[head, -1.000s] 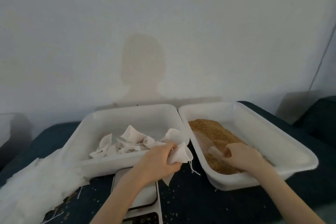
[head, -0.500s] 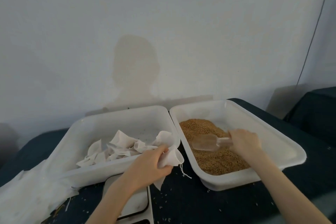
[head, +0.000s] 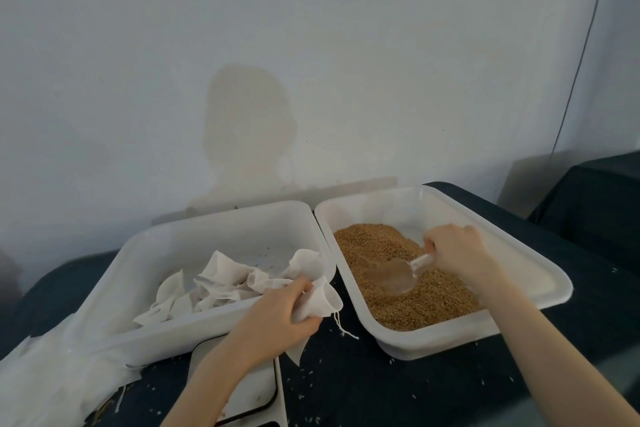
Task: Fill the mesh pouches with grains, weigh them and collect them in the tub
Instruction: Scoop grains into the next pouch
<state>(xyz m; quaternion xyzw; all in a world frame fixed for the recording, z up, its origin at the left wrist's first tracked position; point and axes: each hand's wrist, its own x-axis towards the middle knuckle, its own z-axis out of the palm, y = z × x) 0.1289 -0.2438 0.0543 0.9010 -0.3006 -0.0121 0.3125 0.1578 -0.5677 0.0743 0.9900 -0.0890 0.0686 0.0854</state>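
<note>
1. Left hand (head: 273,319) curled round an empty mesh pouch (head: 320,300), mouth held open toward the right, drawstring (head: 343,328) dangling over the dark tabletop (head: 433,388).
2. Right hand (head: 457,251) gripped the handle of a clear plastic scoop (head: 398,274), bowl lying in the brown grains (head: 398,274) of the right white tub (head: 540,274).
3. Held the pouch just beside the near corner of the left white tub (head: 221,229), with a heap of filled pouches (head: 214,282) inside.
4. Sat below the left wrist: white scale (head: 252,388), partly hidden.
5. Lay crumpled at far left: white cloth (head: 48,371); stray grains scattered on the tabletop.
</note>
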